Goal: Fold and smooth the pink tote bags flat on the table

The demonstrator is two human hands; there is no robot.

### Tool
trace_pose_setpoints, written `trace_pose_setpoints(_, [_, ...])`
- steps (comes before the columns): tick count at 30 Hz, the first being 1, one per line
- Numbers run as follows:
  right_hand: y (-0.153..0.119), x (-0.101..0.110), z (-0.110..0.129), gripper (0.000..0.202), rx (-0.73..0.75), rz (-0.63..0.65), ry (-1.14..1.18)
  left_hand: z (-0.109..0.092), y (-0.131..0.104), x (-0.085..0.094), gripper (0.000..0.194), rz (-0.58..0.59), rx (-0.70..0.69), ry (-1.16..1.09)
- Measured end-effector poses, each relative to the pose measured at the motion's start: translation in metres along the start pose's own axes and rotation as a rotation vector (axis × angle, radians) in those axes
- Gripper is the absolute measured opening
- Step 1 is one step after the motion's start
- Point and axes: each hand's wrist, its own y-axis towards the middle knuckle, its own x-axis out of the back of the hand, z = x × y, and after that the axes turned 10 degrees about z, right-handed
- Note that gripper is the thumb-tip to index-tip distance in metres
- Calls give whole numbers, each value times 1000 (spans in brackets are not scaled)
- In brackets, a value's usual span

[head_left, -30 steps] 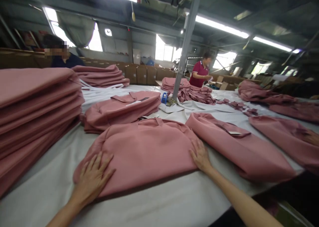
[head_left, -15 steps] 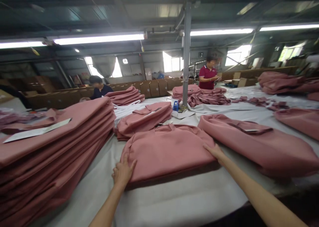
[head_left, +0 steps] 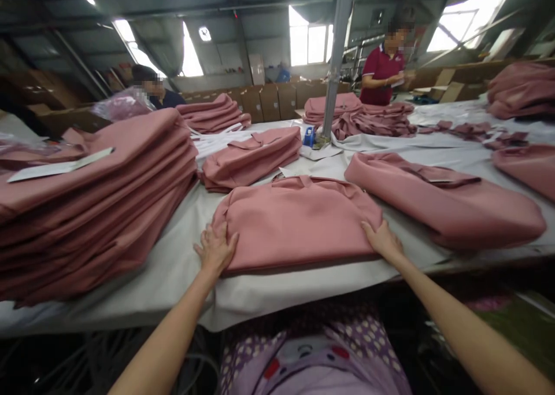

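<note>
A pink bag (head_left: 299, 227) lies flat on the white-covered table in front of me, its handle side away from me. My left hand (head_left: 217, 250) grasps its left end, thumb on the top face and the other fingers parted along the side. At the right end my right hand (head_left: 385, 242) grips the corner, with the thumb on top and the remaining fingers partly hidden behind the edge. Just beyond lies another pink bag (head_left: 254, 158). To the right rests a puffier pink bag (head_left: 446, 204) with a dark-edged handle.
A tall stack of pink bags (head_left: 99, 210) fills the left, a white paper (head_left: 60, 166) on top. Farther back are a metal post (head_left: 336, 59), a blue item (head_left: 309, 136) and more pink piles (head_left: 212, 114). Two people work across the white table cover (head_left: 277, 291); cardboard boxes (head_left: 271, 101) line the back.
My view has tilted downward, bringing the table's front edge and my purple apron into sight. The bag's front edge, raised before, now lies down on the table, both hands still at its ends.
</note>
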Motion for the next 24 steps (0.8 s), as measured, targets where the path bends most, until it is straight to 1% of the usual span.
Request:
trace_pose_setpoints(2, [-5, 2, 6, 84, -9, -4, -28, -6, 3, 9, 54, -8, -95, 27])
trace_pose_setpoints(4, [-10, 6, 11, 81, -11, -13, -53, -16, 1, 18, 49, -1, -280, 60])
trace_pose_setpoints(6, [-15, 12, 16, 80, -11, -29, -80, -29, -5, 20, 48, 40, -458, 74])
trace_pose_setpoints(7, [-18, 15, 17, 80, -10, -39, -96, -36, -8, 19, 49, 65, -508, 69])
trace_pose_setpoints(8, [-23, 19, 19, 80, -9, -50, -115, -42, -11, 16, 52, 85, -539, 62])
trace_pose_setpoints(10, [-36, 27, 19, 79, -1, -74, -171, -51, -17, 9, 55, 105, -557, 45])
trace_pose_setpoints(12, [-58, 32, 13, 75, 15, -93, -245, -55, -20, 4, 55, 107, -558, 26])
trace_pose_setpoints(14, [-87, 27, 2, 70, 70, -89, -325, -55, -21, 1, 54, 103, -560, 10])
trace_pose_setpoints(15, [-102, 20, -5, 68, 144, -49, -359, -54, -21, 1, 54, 101, -562, 5])
trace_pose_setpoints(16, [-116, 10, -10, 64, 245, 20, -381, -53, -20, 1, 54, 99, -564, 2])
trace_pose_setpoints(17, [-129, -4, -14, 59, 359, 111, -388, -53, -20, 1, 54, 97, -565, 0])
trace_pose_setpoints(19, [-146, -39, -14, 41, 557, 305, -361, -52, -19, 1, 55, 96, -569, 4])
trace_pose_setpoints(20, [-149, -58, -10, 32, 612, 380, -333, -53, -18, 1, 55, 96, -572, 8])
trace_pose_setpoints(21, [-149, -77, -4, 25, 642, 427, -307, -53, -18, 1, 54, 95, -575, 13])
trace_pose_setpoints(22, [-147, -95, 4, 23, 663, 455, -282, -53, -17, 0, 54, 94, -577, 19])
trace_pose_setpoints(24, [-136, -123, 21, 26, 708, 480, -231, -54, -17, 0, 54, 89, -577, 29])
